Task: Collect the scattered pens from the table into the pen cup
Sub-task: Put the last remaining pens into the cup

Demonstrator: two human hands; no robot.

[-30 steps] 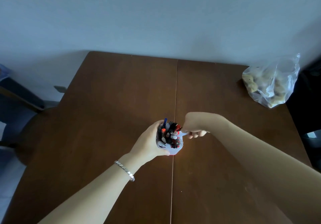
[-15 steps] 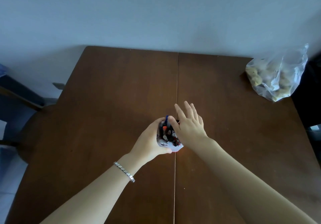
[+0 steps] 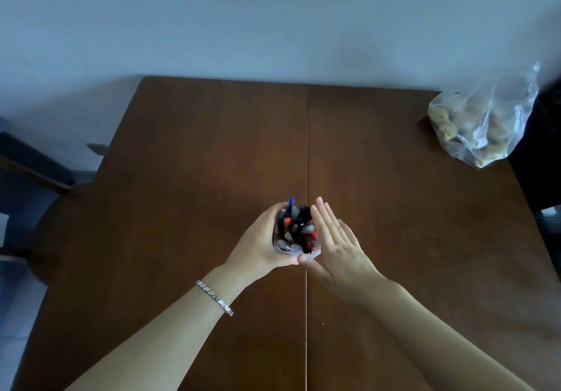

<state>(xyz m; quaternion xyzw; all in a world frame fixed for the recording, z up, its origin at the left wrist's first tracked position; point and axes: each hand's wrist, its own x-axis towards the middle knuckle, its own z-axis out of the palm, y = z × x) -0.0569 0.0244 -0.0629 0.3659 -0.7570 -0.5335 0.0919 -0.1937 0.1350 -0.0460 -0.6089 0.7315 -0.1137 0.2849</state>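
Since before, our right hand (image 3: pixel 337 242) slid beside the pen cup (image 3: pixel 296 233), fingers apart; left hand (image 3: pixel 261 245) fingers clamp it mid-counter (image 3: pixel 182 178). No loose pens visible, task looks nearly done.

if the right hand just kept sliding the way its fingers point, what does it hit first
Nothing, as far as the view shows. The right hand lies open beside the pen cup, fingers pointing toward the far table edge and wall. That stretch is bare; the plastic bag sits off right.
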